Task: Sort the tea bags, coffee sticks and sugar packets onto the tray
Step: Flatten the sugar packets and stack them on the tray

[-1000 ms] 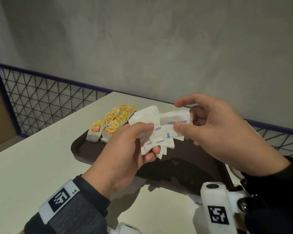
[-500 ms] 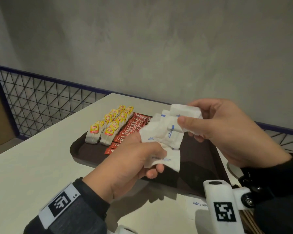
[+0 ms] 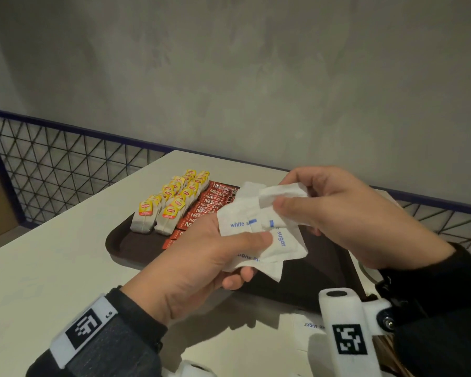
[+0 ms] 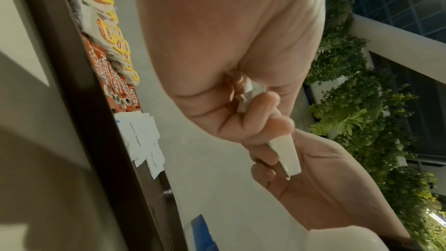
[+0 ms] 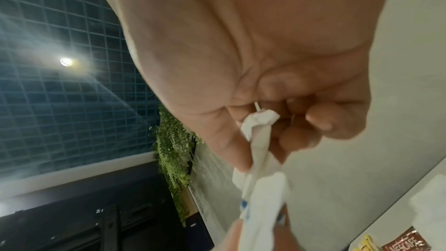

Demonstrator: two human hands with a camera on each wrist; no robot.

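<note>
Evidently the sugar packets (image 3: 259, 229), centre frame above the tray (image 3: 125, 240), are light, limp and slippery; left hand (image 3: 201, 257) and right hand (image 3: 346, 213) both pinch them; grip flat faces

Head view: lighting is dim and even, coming from above. The hands cast soft shadows on the table (image 3: 52, 268) just below the tray (image 3: 120, 240). Focus is sharp at centre; straight lines bow toward the edges.

Left wrist view: the left hand (image 4: 229, 54) is close and soft; the lower left corner is in heavy shadow.

Right wrist view: a ceiling lamp (image 5: 66, 61) produces glare with streaks. The sugar packets (image 5: 260, 198) near the lens are blurred.
</note>
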